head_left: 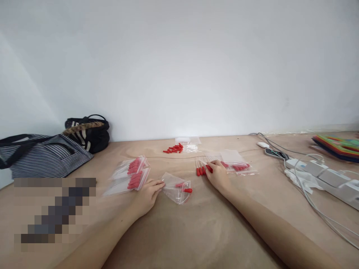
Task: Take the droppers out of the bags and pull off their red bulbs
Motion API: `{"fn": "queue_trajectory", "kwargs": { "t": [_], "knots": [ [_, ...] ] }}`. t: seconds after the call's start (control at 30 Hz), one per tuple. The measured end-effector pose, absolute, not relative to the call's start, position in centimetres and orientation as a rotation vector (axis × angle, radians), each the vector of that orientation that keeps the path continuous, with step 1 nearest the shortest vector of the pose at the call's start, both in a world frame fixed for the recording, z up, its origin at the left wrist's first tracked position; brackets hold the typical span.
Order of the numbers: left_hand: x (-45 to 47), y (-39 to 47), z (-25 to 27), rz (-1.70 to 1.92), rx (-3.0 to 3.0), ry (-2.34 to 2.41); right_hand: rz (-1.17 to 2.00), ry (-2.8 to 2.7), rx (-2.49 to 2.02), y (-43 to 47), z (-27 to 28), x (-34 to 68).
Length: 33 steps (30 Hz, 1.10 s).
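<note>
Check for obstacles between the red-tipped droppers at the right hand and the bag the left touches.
None visible: only tabletop separates the red-tipped droppers at the right hand from the clear bag at the left hand.

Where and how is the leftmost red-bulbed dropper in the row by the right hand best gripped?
Probably by its red bulb, from above and near left: it points towards the person, looks thicker than the clear stem, and neighbouring bulbs lie rightward.
</note>
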State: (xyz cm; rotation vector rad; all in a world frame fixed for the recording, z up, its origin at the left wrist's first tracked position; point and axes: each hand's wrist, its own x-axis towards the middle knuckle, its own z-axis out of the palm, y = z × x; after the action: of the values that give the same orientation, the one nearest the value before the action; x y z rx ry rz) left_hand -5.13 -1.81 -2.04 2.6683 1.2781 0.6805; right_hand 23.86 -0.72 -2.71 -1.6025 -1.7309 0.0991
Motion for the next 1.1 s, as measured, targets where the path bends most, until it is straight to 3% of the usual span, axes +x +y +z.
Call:
{"fn": "queue_trajectory", "kwargs": {
  "t": [0.5,0.73,1.1],
  "knots": [
    [-4.2,-2.9,-1.2,0.59,2.63,1.226,0.015,-1.726,-1.581,-2.5,-2.1,23.7],
    [-4.2,-2.7,-1.4,0.568,2.612,1.232,0.284,-2.11,-1.263,-5.4,-1.3,22.1],
    [-4.2,-2.6,-1.3,0.551,2.608,1.23,0.276,-2.168,-1.514,-5.2,-1.3,19.3]
  ]
}}
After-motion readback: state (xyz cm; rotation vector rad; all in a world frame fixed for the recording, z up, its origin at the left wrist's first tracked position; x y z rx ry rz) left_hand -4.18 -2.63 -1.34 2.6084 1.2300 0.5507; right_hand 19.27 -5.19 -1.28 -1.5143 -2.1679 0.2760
